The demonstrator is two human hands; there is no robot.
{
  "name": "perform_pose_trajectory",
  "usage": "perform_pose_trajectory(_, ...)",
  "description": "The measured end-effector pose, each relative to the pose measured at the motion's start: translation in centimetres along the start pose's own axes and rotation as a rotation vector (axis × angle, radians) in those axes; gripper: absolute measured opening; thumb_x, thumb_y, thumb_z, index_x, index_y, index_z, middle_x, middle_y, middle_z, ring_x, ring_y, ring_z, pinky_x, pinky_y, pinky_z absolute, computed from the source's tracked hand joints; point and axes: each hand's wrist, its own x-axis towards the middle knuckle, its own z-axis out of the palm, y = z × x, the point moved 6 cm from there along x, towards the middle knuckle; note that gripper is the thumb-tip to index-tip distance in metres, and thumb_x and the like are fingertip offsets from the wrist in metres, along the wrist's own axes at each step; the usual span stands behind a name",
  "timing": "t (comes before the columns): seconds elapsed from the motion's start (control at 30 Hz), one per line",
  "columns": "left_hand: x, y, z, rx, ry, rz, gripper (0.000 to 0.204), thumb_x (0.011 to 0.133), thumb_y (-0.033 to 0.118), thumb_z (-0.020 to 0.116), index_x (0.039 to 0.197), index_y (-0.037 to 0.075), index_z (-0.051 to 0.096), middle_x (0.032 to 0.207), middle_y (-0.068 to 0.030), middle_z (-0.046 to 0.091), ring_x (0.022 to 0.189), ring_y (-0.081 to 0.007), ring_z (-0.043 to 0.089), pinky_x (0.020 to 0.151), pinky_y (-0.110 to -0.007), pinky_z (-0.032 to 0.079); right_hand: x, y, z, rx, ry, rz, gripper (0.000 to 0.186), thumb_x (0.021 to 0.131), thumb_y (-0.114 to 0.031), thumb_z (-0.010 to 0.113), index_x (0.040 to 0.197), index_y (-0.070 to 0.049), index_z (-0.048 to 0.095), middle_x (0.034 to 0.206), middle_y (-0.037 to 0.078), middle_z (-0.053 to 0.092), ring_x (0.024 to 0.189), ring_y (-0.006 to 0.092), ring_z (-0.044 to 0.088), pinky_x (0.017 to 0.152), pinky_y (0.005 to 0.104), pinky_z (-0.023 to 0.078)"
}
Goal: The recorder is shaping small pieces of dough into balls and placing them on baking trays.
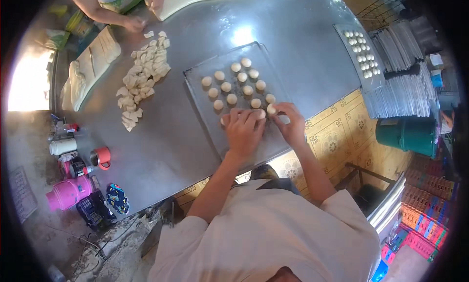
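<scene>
A dark metal baking tray [205, 117] lies at an angle on the table in front of me, with several round, pale dough balls [225, 87] set in rows on it. Over the tray's near part, my left hand [243, 133] is closed, palm down, its fingers curled over dough balls that peek out at either side. Just to its right, my right hand [289, 127] pinches one dough ball [271, 109] between thumb and fingers at the right end of a row. What lies under my left palm is hidden.
Cut dough pieces [141, 74] are heaped to the left. Beyond them are a dough slab [95, 62] and another person's hand [134, 24]. A red mug [100, 158] stands near the left edge. A second filled tray [348, 47] sits far right, beside stacked trays [398, 94].
</scene>
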Motion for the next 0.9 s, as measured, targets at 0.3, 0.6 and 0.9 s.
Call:
perform_pose_trajectory(0.3,0.0,-3.1,1.4,0.247,0.095,-0.150,0.024,0.071,0.024,0.076,0.092,0.015,0.070,0.089,-0.0045,0.065,0.090,-0.0258,0.056,0.080,-0.042,0.039,3.1,1.9,0.1,-0.221,-0.082,-0.169,0.025,0.072,-0.009,0.076,0.093,-0.003,0.066,0.099,0.011,0.061,0.096,0.0314,0.056,0.080,0.0397,0.047)
perform_pose_trajectory(0.6,-6.5,-31.0,-23.6,0.591,0.897,-1.188,0.038,0.082,0.030,0.064,0.112,0.008,0.062,0.106,-0.0151,0.057,0.103,-0.0340,0.054,0.089,-0.045,0.041,4.9,-5.6,5.9,-0.018,-0.153,-0.113,0.017,0.075,-0.009,0.075,0.090,-0.005,0.067,0.094,0.011,0.058,0.091,0.0283,0.056,0.080,0.0369,0.046)
perform_pose_trajectory(0.9,-7.1,-32.3,-25.3,0.730,0.188,-0.521,0.029,0.084,0.028,0.064,0.101,0.005,0.062,0.110,-0.0135,0.056,0.110,-0.0308,0.049,0.089,-0.045,0.040,2.3,-16.9,23.9,0.053,-0.411,-0.341,0.018,0.078,-0.011,0.073,0.094,-0.006,0.067,0.089,0.009,0.060,0.086,0.0239,0.057,0.075,0.0339,0.047)
